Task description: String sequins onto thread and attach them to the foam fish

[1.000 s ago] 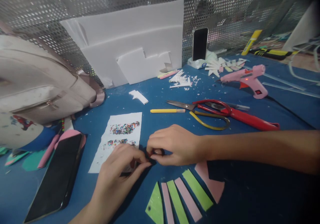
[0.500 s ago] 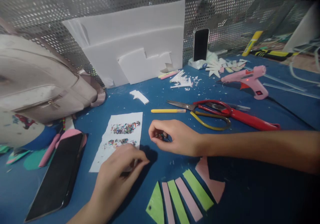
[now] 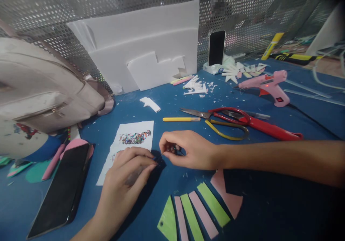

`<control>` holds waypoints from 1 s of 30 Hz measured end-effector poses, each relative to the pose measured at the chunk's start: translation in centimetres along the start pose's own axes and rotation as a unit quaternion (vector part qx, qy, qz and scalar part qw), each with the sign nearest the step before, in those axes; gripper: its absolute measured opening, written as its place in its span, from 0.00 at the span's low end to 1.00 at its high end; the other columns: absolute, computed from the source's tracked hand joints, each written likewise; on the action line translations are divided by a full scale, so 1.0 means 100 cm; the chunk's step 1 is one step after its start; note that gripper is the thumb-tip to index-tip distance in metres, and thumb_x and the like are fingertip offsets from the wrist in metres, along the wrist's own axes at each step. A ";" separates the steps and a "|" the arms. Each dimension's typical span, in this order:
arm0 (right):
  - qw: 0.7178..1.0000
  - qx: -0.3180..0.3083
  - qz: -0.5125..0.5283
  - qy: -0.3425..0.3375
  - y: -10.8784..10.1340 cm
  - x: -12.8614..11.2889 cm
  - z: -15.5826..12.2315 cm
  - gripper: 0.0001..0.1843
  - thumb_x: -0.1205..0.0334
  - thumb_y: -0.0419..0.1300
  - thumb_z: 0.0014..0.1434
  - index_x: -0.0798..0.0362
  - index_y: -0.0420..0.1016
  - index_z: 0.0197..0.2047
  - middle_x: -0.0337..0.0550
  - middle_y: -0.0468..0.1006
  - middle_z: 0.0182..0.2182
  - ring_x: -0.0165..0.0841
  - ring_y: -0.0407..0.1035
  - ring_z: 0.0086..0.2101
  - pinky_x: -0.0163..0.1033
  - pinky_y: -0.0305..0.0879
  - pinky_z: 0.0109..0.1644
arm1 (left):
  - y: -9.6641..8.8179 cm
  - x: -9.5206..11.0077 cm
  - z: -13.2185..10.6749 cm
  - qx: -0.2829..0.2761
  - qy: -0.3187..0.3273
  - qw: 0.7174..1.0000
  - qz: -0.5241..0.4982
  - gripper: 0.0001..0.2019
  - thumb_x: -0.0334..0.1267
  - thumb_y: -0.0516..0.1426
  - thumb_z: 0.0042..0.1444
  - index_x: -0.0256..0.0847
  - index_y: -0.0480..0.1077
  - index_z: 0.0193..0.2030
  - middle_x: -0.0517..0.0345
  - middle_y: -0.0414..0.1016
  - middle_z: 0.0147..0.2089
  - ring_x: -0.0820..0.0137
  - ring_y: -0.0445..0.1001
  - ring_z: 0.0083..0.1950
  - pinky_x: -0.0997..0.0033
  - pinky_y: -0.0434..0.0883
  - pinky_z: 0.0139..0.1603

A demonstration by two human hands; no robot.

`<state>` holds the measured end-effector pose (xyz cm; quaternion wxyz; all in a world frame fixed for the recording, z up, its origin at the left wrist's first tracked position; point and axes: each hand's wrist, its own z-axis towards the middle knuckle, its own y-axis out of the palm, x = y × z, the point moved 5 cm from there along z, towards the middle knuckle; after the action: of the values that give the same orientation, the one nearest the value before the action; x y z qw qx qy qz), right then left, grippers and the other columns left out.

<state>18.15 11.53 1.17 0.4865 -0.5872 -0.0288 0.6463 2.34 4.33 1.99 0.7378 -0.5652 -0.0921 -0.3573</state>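
My left hand (image 3: 126,176) hovers over the lower part of a white paper sheet (image 3: 107,172), its fingertips drawn together in a pinch. A pile of shiny multicoloured sequins or glitter flakes (image 3: 134,137) lies on the sheet; my left hand covers most of a second pile. Just to the right, my right hand (image 3: 188,149) has its fingers curled and thumb against the fingertips. Dark, shiny specks show inside its curl, too small to name. Both hands' fingertips are close together. Below them lie green strips (image 3: 214,205), pink strips (image 3: 203,214) and a pink tail-shaped piece (image 3: 226,194).
Beyond my hands lie a yellow pen (image 3: 181,119), scissors (image 3: 207,114) and a pink glue gun (image 3: 265,84). A phone (image 3: 60,190) and a backpack (image 3: 54,86) are at left. A white board (image 3: 151,29) stands behind, with another phone (image 3: 217,49) propped beside it.
My left hand has shifted slightly up and left, its fingers now straighter and covering more of the lower pile. The right hand has barely moved, its fingertips slightly reshaped.
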 end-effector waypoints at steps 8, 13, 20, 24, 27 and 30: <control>0.996 -0.050 0.014 -0.066 0.004 -0.007 -0.001 0.06 0.69 0.58 0.61 0.55 0.72 0.43 0.38 0.72 0.33 0.26 0.67 0.33 0.30 0.60 0.37 | -0.001 -0.002 0.000 -0.003 -0.024 1.000 0.005 0.07 0.33 0.55 0.62 0.45 0.69 0.33 0.67 0.72 0.28 0.71 0.69 0.33 0.68 0.62 0.39; 0.995 -0.044 0.025 -0.089 0.002 -0.007 -0.001 0.03 0.66 0.59 0.63 0.56 0.74 0.39 0.39 0.73 0.33 0.25 0.66 0.33 0.30 0.60 0.38 | 0.004 0.001 -0.001 -0.022 -0.002 1.000 0.014 0.07 0.33 0.56 0.62 0.44 0.68 0.32 0.65 0.71 0.28 0.71 0.68 0.33 0.68 0.62 0.40; 0.997 0.001 0.045 -0.063 -0.003 -0.005 0.001 0.02 0.69 0.59 0.62 0.56 0.73 0.37 0.38 0.73 0.32 0.24 0.63 0.29 0.29 0.59 0.34 | -0.008 -0.004 0.001 0.007 0.027 0.999 0.043 0.05 0.30 0.55 0.63 0.45 0.69 0.40 0.64 0.75 0.35 0.71 0.71 0.38 0.67 0.63 0.45; 0.993 0.017 0.110 0.023 -0.005 0.004 0.002 0.04 0.65 0.57 0.64 0.55 0.72 0.38 0.38 0.74 0.30 0.25 0.67 0.29 0.30 0.62 0.33 | -0.020 -0.019 0.007 0.043 0.016 0.989 0.140 0.06 0.33 0.56 0.62 0.47 0.71 0.43 0.61 0.77 0.43 0.67 0.72 0.44 0.63 0.61 0.48; 0.988 0.020 0.143 0.056 -0.006 0.006 0.002 0.05 0.63 0.56 0.65 0.55 0.71 0.38 0.38 0.74 0.29 0.26 0.69 0.30 0.31 0.63 0.34 | -0.018 -0.023 0.009 0.027 0.044 0.978 0.202 0.05 0.35 0.57 0.62 0.49 0.73 0.41 0.61 0.78 0.41 0.65 0.73 0.44 0.61 0.59 0.46; 0.987 0.020 0.146 0.066 -0.006 0.006 0.003 0.05 0.64 0.57 0.65 0.55 0.71 0.37 0.38 0.74 0.28 0.26 0.68 0.29 0.31 0.63 0.33 | -0.013 -0.023 0.010 0.012 0.055 0.970 0.238 0.04 0.37 0.59 0.60 0.49 0.74 0.41 0.60 0.78 0.42 0.63 0.73 0.43 0.60 0.57 0.46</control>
<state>18.40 12.40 1.22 0.3999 -0.6163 0.1024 0.6706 0.10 6.04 2.06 0.8123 -0.5416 0.0817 -0.2003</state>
